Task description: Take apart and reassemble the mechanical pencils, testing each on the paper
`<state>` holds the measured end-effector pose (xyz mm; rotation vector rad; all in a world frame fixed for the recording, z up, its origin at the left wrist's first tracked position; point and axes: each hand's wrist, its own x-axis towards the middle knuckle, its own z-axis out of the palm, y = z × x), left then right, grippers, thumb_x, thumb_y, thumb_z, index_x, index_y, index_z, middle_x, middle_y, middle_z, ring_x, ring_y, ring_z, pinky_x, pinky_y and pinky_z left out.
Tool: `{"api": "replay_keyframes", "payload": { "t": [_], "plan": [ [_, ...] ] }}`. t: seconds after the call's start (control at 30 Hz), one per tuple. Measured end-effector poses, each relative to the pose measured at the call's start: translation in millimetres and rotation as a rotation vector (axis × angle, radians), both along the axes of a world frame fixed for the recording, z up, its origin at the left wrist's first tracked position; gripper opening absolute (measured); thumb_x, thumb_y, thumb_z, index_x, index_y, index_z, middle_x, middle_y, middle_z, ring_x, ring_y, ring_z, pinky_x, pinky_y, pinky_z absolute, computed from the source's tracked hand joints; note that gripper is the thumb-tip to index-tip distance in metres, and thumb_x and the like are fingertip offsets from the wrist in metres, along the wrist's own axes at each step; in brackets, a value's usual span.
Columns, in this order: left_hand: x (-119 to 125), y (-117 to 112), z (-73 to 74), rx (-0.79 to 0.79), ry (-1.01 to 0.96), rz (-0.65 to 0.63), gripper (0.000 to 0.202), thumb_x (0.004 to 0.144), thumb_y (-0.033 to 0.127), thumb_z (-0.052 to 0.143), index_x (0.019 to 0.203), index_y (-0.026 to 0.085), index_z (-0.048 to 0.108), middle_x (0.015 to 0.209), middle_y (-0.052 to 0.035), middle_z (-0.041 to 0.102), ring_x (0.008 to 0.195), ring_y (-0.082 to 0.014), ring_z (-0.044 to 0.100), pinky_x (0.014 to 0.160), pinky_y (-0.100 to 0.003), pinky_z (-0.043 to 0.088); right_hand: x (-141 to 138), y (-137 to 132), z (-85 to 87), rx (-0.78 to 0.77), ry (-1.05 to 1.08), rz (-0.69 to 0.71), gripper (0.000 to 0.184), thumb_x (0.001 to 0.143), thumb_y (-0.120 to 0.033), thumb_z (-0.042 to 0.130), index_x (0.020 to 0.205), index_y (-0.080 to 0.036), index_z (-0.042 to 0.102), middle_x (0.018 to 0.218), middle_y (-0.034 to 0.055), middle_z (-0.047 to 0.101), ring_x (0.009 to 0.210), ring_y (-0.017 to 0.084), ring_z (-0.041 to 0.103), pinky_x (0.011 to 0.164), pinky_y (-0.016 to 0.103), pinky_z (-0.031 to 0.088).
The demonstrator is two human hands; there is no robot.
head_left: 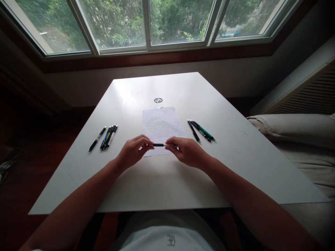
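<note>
A black and white pen (pixel 158 145) lies level between my two hands, above the near part of a written sheet of paper (pixel 161 122). My left hand (pixel 133 150) pinches its left end between thumb and fingers. The white right end is pinched by my right hand (pixel 184 150). Both tips of the pen are partly hidden by my fingers. On the left of the sheet lie several pens (pixel 109 136), with one black pen (pixel 97 138) slightly apart from them. To the right rest a black pen (pixel 194 130) and a green and black pen (pixel 204 129) among others.
The white table (pixel 162 188) stands before a window (pixel 146 24). A round dark-and-white sticker or disc (pixel 158 100) is on the tabletop beyond the paper. A beige cushioned seat (pixel 300 139) sits at the table's right edge.
</note>
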<state>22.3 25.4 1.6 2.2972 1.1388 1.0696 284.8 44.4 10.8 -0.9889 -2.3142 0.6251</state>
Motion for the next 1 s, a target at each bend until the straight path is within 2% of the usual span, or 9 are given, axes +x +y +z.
{"api": "replay_keyframes", "payload": {
  "t": [0.13, 0.23, 0.3, 0.4, 0.53, 0.7, 1.0],
  "plan": [
    [-1.2, -0.4, 0.4, -0.048, 0.049, 0.032, 0.018, 0.096, 0.032, 0.059, 0.089, 0.018, 0.068, 0.083, -0.0050, 0.067, 0.074, -0.0146, 0.063, 0.068, -0.025, 0.049, -0.9, -0.9, 0.3, 0.004, -0.013, 0.001, 0.015, 0.095, -0.031, 0.060, 0.105, -0.021, 0.066, 0.086, 0.0050, 0.073, 0.066, 0.016, 0.060, 0.063, 0.026, 0.041],
    [-1.9, -0.3, 0.0, -0.070, 0.081, 0.037, 0.021, 0.092, 0.036, 0.064, 0.106, 0.020, 0.067, 0.088, -0.0048, 0.068, 0.075, -0.0148, 0.063, 0.067, -0.025, 0.049, -1.4, -0.8, 0.3, 0.009, -0.025, -0.007, 0.016, 0.095, -0.031, 0.060, 0.106, -0.021, 0.066, 0.087, 0.0056, 0.073, 0.067, 0.016, 0.061, 0.063, 0.026, 0.042],
    [-1.7, 0.0, -0.7, -0.050, 0.082, 0.032, 0.026, 0.090, 0.037, 0.067, 0.110, 0.021, 0.064, 0.090, -0.0052, 0.068, 0.074, -0.0147, 0.063, 0.065, -0.024, 0.049, -1.4, -0.5, 0.1, 0.009, -0.035, -0.008, 0.016, 0.095, -0.030, 0.060, 0.106, -0.021, 0.065, 0.087, 0.0056, 0.073, 0.068, 0.017, 0.062, 0.063, 0.027, 0.042],
    [-1.8, 0.6, -1.0, -0.028, 0.104, 0.042, 0.016, 0.094, 0.035, 0.062, 0.097, 0.019, 0.065, 0.085, -0.0045, 0.068, 0.070, -0.0136, 0.060, 0.064, -0.024, 0.046, -1.3, -0.2, -0.2, 0.009, -0.044, -0.008, 0.015, 0.095, -0.030, 0.060, 0.106, -0.021, 0.065, 0.087, 0.0052, 0.072, 0.068, 0.017, 0.061, 0.063, 0.026, 0.042],
    [-3.6, 1.0, 0.2, -0.057, 0.173, 0.041, 0.026, 0.097, 0.037, 0.055, 0.083, 0.018, 0.065, 0.075, -0.0034, 0.066, 0.066, -0.0136, 0.059, 0.063, -0.024, 0.044, -1.7, -0.5, -0.2, 0.009, -0.039, -0.003, 0.015, 0.095, -0.029, 0.060, 0.107, -0.021, 0.065, 0.089, 0.0053, 0.073, 0.069, 0.017, 0.062, 0.064, 0.027, 0.043],
    [-3.6, 1.1, -0.7, -0.060, 0.176, 0.020, 0.019, 0.094, 0.038, 0.061, 0.101, 0.021, 0.067, 0.082, -0.0030, 0.071, 0.067, -0.0134, 0.061, 0.065, -0.024, 0.046, -3.0, -1.5, -0.2, 0.000, -0.051, 0.009, 0.016, 0.095, -0.028, 0.060, 0.109, -0.021, 0.065, 0.094, 0.0065, 0.073, 0.074, 0.018, 0.065, 0.068, 0.028, 0.045],
    [-6.3, 1.6, 1.9, -0.057, 0.171, 0.077, 0.020, 0.099, 0.032, 0.050, 0.100, 0.019, 0.065, 0.082, -0.0039, 0.069, 0.070, -0.0137, 0.062, 0.065, -0.023, 0.047, 5.1, 3.0, 4.0, -0.011, -0.031, -0.034, 0.016, 0.091, -0.027, 0.063, 0.106, -0.022, 0.064, 0.089, 0.0050, 0.073, 0.077, 0.019, 0.068, 0.065, 0.028, 0.046]
  ]
}}
